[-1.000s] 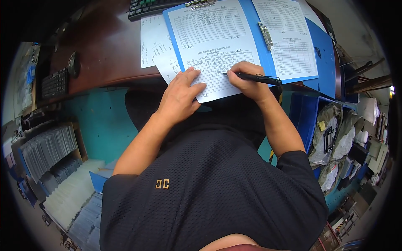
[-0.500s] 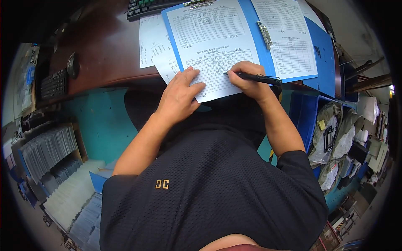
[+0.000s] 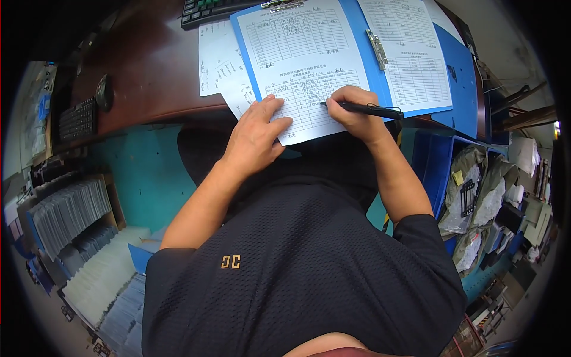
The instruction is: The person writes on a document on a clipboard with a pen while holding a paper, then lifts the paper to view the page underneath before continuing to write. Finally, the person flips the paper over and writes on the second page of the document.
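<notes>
Printed form sheet (image 3: 306, 77), white, ruled in tables, clipped at its top into an open blue folder (image 3: 458, 65) on a dark wooden desk (image 3: 148, 65); the sheet's lower edge hangs past the desk's front edge, toward the person's lap. Black pen (image 3: 366, 109), lying nearly level, tip on a lower table row of the sheet. Right hand (image 3: 352, 110): fingers closed around the pen in a writing grip. Left hand (image 3: 256, 134): flat, fingers spread and together on the sheet's lower left, holding nothing, pinning the paper. Second form (image 3: 407, 50) on the folder's right leaf under a metal clip; loose white sheets (image 3: 220, 62) just beside the folder's left edge; black keyboard (image 3: 208, 9) beyond. Risks, as judged: the unsupported lower edge may flex under the pen, causing a skipped or torn stroke; should the left hand lift, the sheet could swing on its clip and smear the line; the writing hand may drag over fresh ink.
</notes>
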Action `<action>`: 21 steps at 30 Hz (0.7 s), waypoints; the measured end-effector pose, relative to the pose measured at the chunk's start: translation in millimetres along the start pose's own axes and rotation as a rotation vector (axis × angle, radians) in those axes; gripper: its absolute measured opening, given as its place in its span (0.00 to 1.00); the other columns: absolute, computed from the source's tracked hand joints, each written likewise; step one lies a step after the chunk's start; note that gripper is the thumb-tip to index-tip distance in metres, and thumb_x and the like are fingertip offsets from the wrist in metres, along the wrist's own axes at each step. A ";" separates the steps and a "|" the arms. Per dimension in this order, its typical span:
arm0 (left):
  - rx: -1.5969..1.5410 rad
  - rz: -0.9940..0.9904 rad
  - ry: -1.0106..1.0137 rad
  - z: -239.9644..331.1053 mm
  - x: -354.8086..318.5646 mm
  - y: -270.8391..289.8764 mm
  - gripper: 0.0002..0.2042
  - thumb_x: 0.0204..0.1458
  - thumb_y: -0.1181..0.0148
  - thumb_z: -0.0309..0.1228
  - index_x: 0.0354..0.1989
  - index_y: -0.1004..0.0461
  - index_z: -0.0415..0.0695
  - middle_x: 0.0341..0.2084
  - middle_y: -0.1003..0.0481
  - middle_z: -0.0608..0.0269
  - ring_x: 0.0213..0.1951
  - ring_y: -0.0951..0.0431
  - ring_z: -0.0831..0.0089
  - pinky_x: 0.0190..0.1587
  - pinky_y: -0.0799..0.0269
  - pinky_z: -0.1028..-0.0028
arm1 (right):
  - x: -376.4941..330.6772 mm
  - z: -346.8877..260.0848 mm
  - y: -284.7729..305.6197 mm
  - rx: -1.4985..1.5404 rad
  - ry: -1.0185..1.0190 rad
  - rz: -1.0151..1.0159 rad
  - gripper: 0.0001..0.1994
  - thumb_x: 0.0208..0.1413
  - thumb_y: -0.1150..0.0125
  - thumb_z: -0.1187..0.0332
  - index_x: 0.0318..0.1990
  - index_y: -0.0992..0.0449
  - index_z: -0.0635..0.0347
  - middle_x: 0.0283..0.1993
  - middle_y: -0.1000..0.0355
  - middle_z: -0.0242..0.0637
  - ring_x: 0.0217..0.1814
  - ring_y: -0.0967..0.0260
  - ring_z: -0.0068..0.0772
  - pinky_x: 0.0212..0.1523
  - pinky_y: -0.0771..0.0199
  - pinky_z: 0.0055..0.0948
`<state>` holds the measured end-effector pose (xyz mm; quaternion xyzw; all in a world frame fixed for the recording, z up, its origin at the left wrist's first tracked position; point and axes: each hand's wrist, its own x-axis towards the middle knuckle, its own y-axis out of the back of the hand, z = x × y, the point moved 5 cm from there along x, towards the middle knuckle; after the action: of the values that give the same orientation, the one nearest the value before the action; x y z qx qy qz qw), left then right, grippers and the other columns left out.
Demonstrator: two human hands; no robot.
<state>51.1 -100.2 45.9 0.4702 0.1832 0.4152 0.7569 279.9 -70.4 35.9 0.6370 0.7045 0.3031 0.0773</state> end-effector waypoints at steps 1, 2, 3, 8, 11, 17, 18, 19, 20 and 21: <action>0.000 0.000 -0.001 -0.5 -0.3 -0.2 0.24 0.36 0.27 0.21 0.48 0.20 0.47 0.61 0.29 0.50 0.67 0.33 0.50 0.67 0.33 0.56 | -0.2 0.4 0.0 0.000 0.000 0.001 0.09 0.52 0.32 0.69 0.26 0.21 0.66 0.24 0.24 0.40 0.24 0.26 0.32 0.28 0.27 0.29; -0.004 0.001 -0.003 -1.3 -0.8 -0.3 0.24 0.36 0.27 0.21 0.48 0.20 0.47 0.61 0.29 0.50 0.67 0.33 0.50 0.67 0.33 0.56 | -0.4 1.5 0.4 0.022 -0.013 0.009 0.09 0.51 0.32 0.69 0.26 0.21 0.66 0.24 0.24 0.40 0.24 0.26 0.32 0.28 0.27 0.28; -0.008 0.003 -0.004 -1.7 -1.3 -0.3 0.24 0.36 0.27 0.22 0.48 0.20 0.47 0.61 0.29 0.50 0.67 0.33 0.50 0.67 0.33 0.56 | -0.4 2.3 0.5 0.045 -0.026 0.015 0.09 0.51 0.32 0.69 0.26 0.21 0.66 0.24 0.24 0.40 0.24 0.26 0.32 0.28 0.27 0.28; -0.003 -0.003 0.001 -0.8 -0.4 0.2 0.24 0.37 0.27 0.21 0.48 0.20 0.47 0.61 0.29 0.50 0.67 0.32 0.49 0.67 0.33 0.56 | 0.4 0.1 0.6 0.007 -0.010 0.009 0.08 0.51 0.32 0.70 0.25 0.22 0.66 0.23 0.24 0.40 0.24 0.27 0.32 0.27 0.27 0.28; -0.005 -0.001 0.001 -0.8 -0.3 0.2 0.24 0.37 0.28 0.21 0.48 0.20 0.47 0.61 0.29 0.50 0.67 0.32 0.49 0.67 0.33 0.56 | 0.2 0.0 1.2 -0.013 0.003 0.013 0.08 0.51 0.32 0.70 0.25 0.22 0.66 0.23 0.25 0.40 0.24 0.27 0.32 0.27 0.27 0.28; -0.003 -0.005 0.001 0.4 0.1 1.6 0.23 0.37 0.28 0.21 0.48 0.20 0.46 0.60 0.29 0.50 0.67 0.32 0.49 0.67 0.33 0.56 | 0.8 -0.1 4.0 -0.014 0.001 0.013 0.09 0.50 0.32 0.70 0.25 0.22 0.66 0.23 0.25 0.40 0.23 0.27 0.32 0.27 0.27 0.29; -0.021 -0.008 0.011 0.1 -1.2 1.4 0.23 0.38 0.28 0.21 0.47 0.20 0.46 0.61 0.29 0.50 0.67 0.32 0.49 0.67 0.33 0.56 | -0.1 1.4 4.2 0.012 -0.027 0.033 0.09 0.50 0.32 0.70 0.25 0.22 0.66 0.23 0.25 0.40 0.23 0.27 0.32 0.27 0.27 0.29; -0.021 -0.009 0.012 -0.3 -1.3 1.0 0.23 0.38 0.28 0.21 0.47 0.20 0.46 0.61 0.29 0.50 0.67 0.32 0.49 0.67 0.33 0.56 | -0.1 1.2 4.4 0.012 -0.028 0.032 0.09 0.50 0.32 0.70 0.25 0.22 0.66 0.23 0.25 0.40 0.23 0.27 0.32 0.27 0.27 0.29; -0.012 -0.003 0.003 -0.6 -0.8 0.7 0.23 0.37 0.28 0.21 0.47 0.20 0.46 0.61 0.29 0.50 0.67 0.32 0.49 0.67 0.33 0.56 | 0.3 1.2 4.6 -0.002 -0.030 0.021 0.09 0.50 0.32 0.70 0.24 0.22 0.66 0.23 0.25 0.40 0.23 0.27 0.32 0.26 0.27 0.29; -0.003 0.003 -0.006 -0.5 -0.1 0.4 0.23 0.37 0.28 0.21 0.47 0.20 0.46 0.61 0.29 0.50 0.66 0.32 0.49 0.66 0.33 0.56 | 0.7 1.4 4.9 -0.018 -0.031 0.010 0.09 0.50 0.32 0.70 0.24 0.22 0.66 0.22 0.25 0.40 0.23 0.27 0.32 0.26 0.27 0.29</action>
<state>50.5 -99.9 46.0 0.4706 0.1795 0.4152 0.7576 284.6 -69.3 37.6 0.6445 0.6973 0.2997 0.0924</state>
